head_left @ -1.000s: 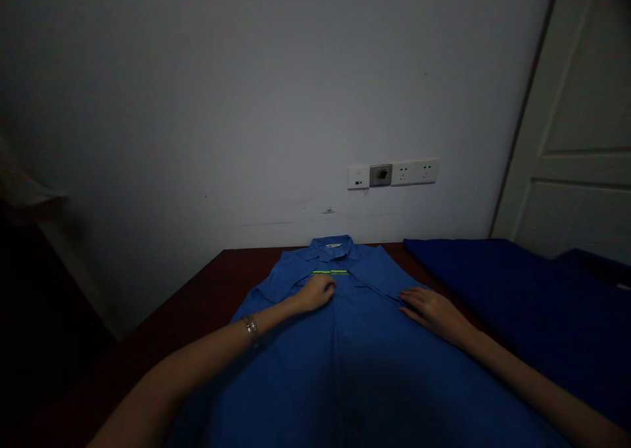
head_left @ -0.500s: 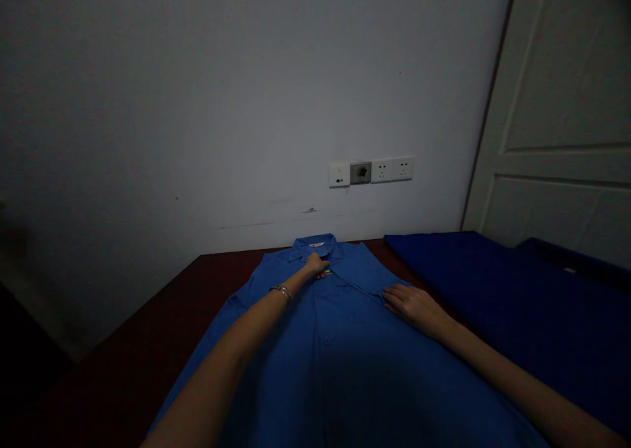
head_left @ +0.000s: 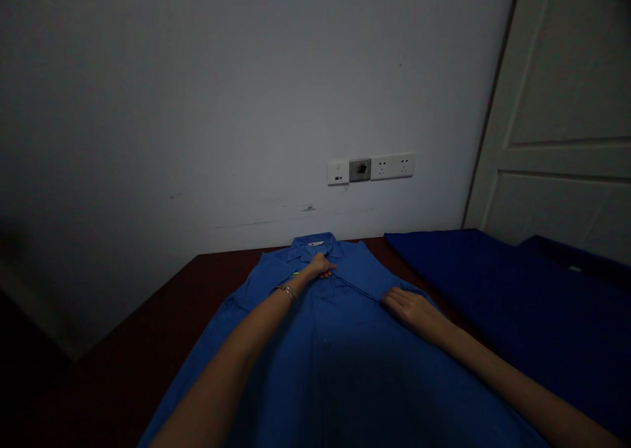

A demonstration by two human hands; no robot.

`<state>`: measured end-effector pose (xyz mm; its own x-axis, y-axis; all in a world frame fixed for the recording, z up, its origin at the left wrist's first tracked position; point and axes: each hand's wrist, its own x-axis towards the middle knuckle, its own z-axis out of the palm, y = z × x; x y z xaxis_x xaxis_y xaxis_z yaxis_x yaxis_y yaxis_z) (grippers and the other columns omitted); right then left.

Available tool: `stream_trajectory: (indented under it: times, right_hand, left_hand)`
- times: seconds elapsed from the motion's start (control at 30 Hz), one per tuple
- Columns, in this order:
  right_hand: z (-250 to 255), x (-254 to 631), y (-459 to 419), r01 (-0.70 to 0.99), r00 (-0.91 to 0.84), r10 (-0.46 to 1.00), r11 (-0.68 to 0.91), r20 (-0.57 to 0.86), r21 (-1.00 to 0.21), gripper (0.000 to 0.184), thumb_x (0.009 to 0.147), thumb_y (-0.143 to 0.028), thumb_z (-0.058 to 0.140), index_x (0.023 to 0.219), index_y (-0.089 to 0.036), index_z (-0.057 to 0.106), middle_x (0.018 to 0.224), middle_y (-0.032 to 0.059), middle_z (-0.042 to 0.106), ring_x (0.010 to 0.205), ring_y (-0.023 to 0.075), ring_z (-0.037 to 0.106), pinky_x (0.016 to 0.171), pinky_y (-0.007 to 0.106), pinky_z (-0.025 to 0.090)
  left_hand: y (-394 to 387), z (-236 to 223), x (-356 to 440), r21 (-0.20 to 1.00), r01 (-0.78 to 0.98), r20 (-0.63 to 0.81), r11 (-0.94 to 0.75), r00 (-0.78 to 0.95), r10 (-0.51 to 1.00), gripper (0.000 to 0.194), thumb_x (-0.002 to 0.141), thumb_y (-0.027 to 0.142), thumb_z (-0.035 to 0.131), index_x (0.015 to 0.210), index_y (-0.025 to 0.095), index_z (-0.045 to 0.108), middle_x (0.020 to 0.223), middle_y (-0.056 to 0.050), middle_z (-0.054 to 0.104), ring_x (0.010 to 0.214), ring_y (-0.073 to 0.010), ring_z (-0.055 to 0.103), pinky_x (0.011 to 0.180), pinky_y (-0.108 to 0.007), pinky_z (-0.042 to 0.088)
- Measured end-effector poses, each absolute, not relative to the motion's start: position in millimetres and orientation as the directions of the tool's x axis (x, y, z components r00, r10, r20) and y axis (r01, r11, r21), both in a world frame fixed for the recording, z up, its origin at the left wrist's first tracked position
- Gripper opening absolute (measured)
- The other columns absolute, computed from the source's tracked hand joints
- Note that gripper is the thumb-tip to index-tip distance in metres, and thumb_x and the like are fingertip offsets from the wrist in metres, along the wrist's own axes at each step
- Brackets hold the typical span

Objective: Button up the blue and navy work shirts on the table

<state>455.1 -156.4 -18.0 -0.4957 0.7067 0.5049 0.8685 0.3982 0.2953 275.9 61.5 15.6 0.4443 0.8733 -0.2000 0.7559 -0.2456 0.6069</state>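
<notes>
A blue collared shirt [head_left: 290, 382] lies spread out, front side up, with its collar [head_left: 315, 243] toward the wall. Just below the collar, my left hand [head_left: 321, 265] has its fingers closed on a bit of the shirt's cloth. My right hand [head_left: 409, 311] is on the right side of the shirt, fingertips pinched together on the fabric. A straight, taut edge of cloth runs between the two hands. A small yellow-green mark [head_left: 296, 273] shows on the chest beside my left wrist. Both hands' fingertips are partly hidden.
The shirt rests on a dark red-brown surface [head_left: 182, 297] against a pale wall [head_left: 246, 106]. A darker blue cloth [head_left: 493, 290] lies to the right. Sockets [head_left: 392, 167] are set in the wall above. A white panelled door [head_left: 562, 198] stands at the right.
My left hand has shifted slightly right, and the edge of cloth between my hands looks straighter. The yellow-green mark now shows left of that hand instead of right. My right hand's fingers are more curled.
</notes>
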Motion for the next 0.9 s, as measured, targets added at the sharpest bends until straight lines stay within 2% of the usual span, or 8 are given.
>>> stream_trajectory:
  times: [0.2, 0.3, 0.43, 0.57, 0.63, 0.7, 0.8, 0.9]
  right_hand:
    - [-15, 452, -157, 0.883, -0.468, 0.76, 0.417, 0.452, 0.213, 0.022, 0.088, -0.012, 0.033, 0.082, -0.016, 0.053, 0.081, 0.0063, 0.055, 0.074, 0.0157, 0.049, 0.067, 0.028, 0.041]
    - [-11, 452, -156, 0.863, -0.502, 0.768, 0.478, 0.398, 0.165, 0.022, 0.086, -0.01, 0.034, 0.081, -0.017, 0.054, 0.08, 0.0047, 0.055, 0.074, 0.0149, 0.051, 0.069, 0.028, 0.042]
    - [-4, 450, -157, 0.862, -0.5, 0.796, 0.496, 0.341, 0.104, 0.025, 0.083, -0.006, 0.034, 0.081, -0.017, 0.056, 0.082, 0.0048, 0.056, 0.073, 0.0139, 0.053, 0.067, 0.026, 0.043]
    - [-1, 449, -170, 0.882, -0.449, 0.833, 0.472, 0.322, 0.009, 0.029, 0.08, -0.006, 0.035, 0.095, -0.017, 0.058, 0.096, 0.0073, 0.057, 0.082, 0.0145, 0.056, 0.073, 0.027, 0.046]
    - [1, 449, -183, 0.89, -0.426, 0.834, 0.457, 0.351, -0.004, 0.034, 0.08, -0.006, 0.036, 0.104, -0.018, 0.056, 0.11, 0.0093, 0.054, 0.095, 0.0167, 0.055, 0.081, 0.03, 0.046]
    - [5, 447, -202, 0.889, -0.425, 0.822, 0.458, 0.379, 0.004, 0.036, 0.079, -0.007, 0.037, 0.11, -0.018, 0.054, 0.119, 0.0101, 0.05, 0.106, 0.0189, 0.05, 0.087, 0.033, 0.044]
    - [14, 443, -240, 0.893, -0.418, 0.826, 0.449, 0.379, 0.006, 0.035, 0.079, -0.009, 0.04, 0.109, -0.02, 0.054, 0.11, 0.0086, 0.055, 0.099, 0.0181, 0.054, 0.084, 0.031, 0.046]
    - [16, 447, -281, 0.934, -0.326, 0.869, 0.356, 0.373, -0.013, 0.033, 0.082, -0.015, 0.04, 0.11, -0.024, 0.054, 0.097, 0.0063, 0.061, 0.082, 0.0161, 0.061, 0.07, 0.027, 0.051]
  left_hand:
    - [59, 17, 272, 0.49, 0.77, -0.122, -0.409, 0.525, 0.842, 0.025, 0.079, 0.026, 0.053, 0.067, 0.006, 0.062, 0.055, -0.006, 0.058, 0.046, -0.0099, 0.052, 0.048, -0.02, 0.043]
    - [55, 18, 272, 0.39, 0.765, -0.032, -0.511, 0.566, 0.823, 0.018, 0.075, 0.023, 0.058, 0.075, 0.006, 0.063, 0.075, -0.012, 0.064, 0.069, -0.0175, 0.061, 0.064, -0.024, 0.047]
    - [35, 21, 266, 0.24, 0.741, 0.103, -0.628, 0.623, 0.775, 0.028, 0.078, 0.022, 0.053, 0.103, 0.009, 0.055, 0.106, -0.019, 0.058, 0.1, -0.0253, 0.055, 0.085, -0.033, 0.042]
    - [5, 26, 243, 0.088, 0.698, 0.111, -0.711, 0.702, 0.703, 0.029, 0.079, 0.019, 0.047, 0.107, 0.012, 0.051, 0.101, -0.019, 0.059, 0.098, -0.0286, 0.056, 0.084, -0.041, 0.042]
    - [-12, 31, 221, -0.084, 0.617, 0.081, -0.783, 0.787, 0.611, 0.026, 0.08, 0.018, 0.042, 0.104, 0.013, 0.052, 0.098, -0.017, 0.06, 0.092, -0.0276, 0.058, 0.08, -0.041, 0.044]
    - [-28, 39, 191, -0.189, 0.559, 0.064, -0.807, 0.827, 0.558, 0.026, 0.082, 0.02, 0.037, 0.101, 0.013, 0.053, 0.095, -0.016, 0.061, 0.086, -0.026, 0.06, 0.076, -0.038, 0.045]
    - [-50, 55, 136, -0.245, 0.565, 0.036, -0.788, 0.817, 0.575, 0.027, 0.082, 0.023, 0.036, 0.101, 0.014, 0.053, 0.095, -0.014, 0.061, 0.081, -0.0237, 0.061, 0.072, -0.034, 0.046]
    - [-71, 71, 80, -0.229, 0.635, -0.016, -0.738, 0.755, 0.655, 0.029, 0.082, 0.027, 0.034, 0.098, 0.015, 0.056, 0.095, -0.012, 0.062, 0.082, -0.0222, 0.06, 0.072, -0.032, 0.045]
